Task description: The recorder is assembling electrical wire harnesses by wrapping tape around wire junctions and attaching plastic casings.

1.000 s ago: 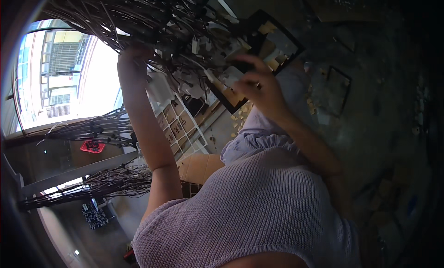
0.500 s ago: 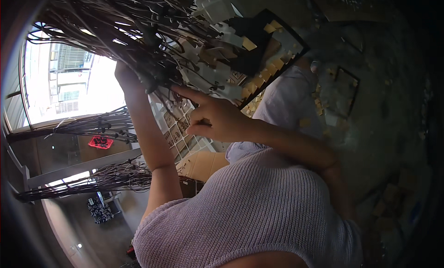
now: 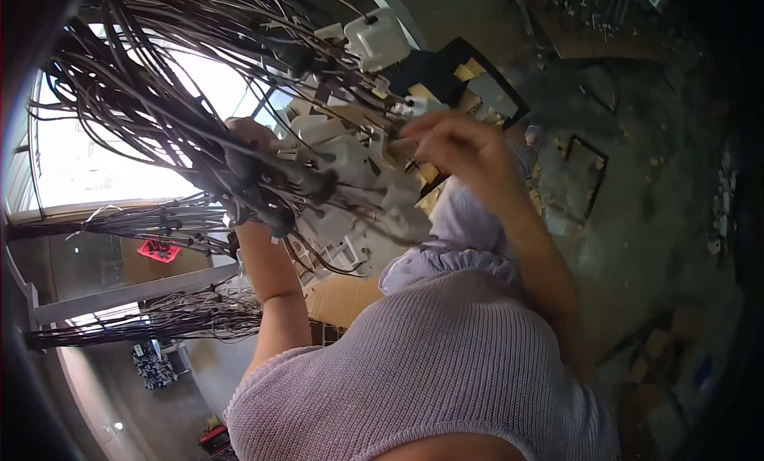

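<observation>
A thick bundle of dark cables [image 3: 159, 119] with dark grommets and pale plastic parts on many ends hangs across the upper left. My left hand [image 3: 251, 132] is closed among these cables, its fingers partly hidden behind them. To the right, my right hand [image 3: 465, 146] is at the cable ends, thumb and fingers drawn together, slightly blurred. What lies between its fingertips cannot be made out. Next to it are white plastic housings [image 3: 376, 41] fixed to cable ends, and further pale parts that smear with motion.
More cable bundles [image 3: 175, 306] hang at the left, near a red sign [image 3: 158, 251]. A cardboard box [image 3: 344, 300] stands by my waist. Beyond my right hand is a black-edged tray [image 3: 509, 95] with yellowish pieces. Scraps and a dark frame [image 3: 589, 174] lie on the floor.
My right hand has moved right and slightly up, from a pointing pose to drawn-together fingers at the cable ends. The cable bundle has swung down and spread, now covering more of my left arm.
</observation>
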{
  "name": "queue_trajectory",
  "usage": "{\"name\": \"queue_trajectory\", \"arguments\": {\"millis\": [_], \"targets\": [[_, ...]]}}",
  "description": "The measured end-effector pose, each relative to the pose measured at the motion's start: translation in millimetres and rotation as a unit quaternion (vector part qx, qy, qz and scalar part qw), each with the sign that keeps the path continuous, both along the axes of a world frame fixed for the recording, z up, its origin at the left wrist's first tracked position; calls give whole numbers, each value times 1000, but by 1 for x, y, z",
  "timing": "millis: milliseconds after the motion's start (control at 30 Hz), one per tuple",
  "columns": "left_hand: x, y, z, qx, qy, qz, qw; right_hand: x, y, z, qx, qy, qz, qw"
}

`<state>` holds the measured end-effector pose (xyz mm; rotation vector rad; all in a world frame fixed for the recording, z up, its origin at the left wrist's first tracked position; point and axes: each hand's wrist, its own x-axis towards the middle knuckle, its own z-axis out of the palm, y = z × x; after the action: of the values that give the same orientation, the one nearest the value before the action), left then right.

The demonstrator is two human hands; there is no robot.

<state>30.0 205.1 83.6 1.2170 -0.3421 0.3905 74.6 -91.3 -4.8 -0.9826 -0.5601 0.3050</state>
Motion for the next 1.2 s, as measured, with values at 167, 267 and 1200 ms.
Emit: {"name": "queue_trajectory", "arguments": {"millis": [167, 267, 1200], "targets": [[14, 16, -2, 64, 59, 67, 994, 49, 22, -14, -160, -70, 33, 984], [23, 27, 2, 91, 92, 84, 988, 62, 29, -12, -167, -111, 88, 976], [58, 2, 12, 240, 47, 409, 879, 112, -96, 107, -191, -131, 278, 932]]}}
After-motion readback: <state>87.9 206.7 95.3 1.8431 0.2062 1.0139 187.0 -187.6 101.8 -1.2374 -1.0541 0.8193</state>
